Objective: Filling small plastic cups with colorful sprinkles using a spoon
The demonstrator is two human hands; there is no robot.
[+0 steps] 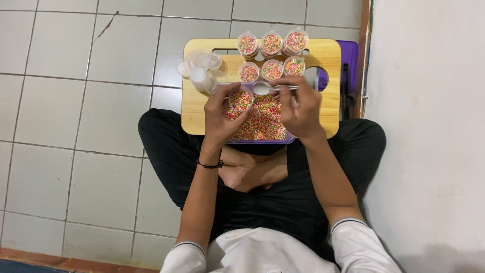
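The left hand (221, 116) has its fingers wrapped around a small clear cup (241, 99) full of colourful sprinkles. The cup is just over the purple tray (262, 140) of sprinkles on the wooden lap table (194, 114). The right hand (301, 108) pinches a small spoon (262, 88) beside the cup. Six filled cups (272, 55) stand at the far side
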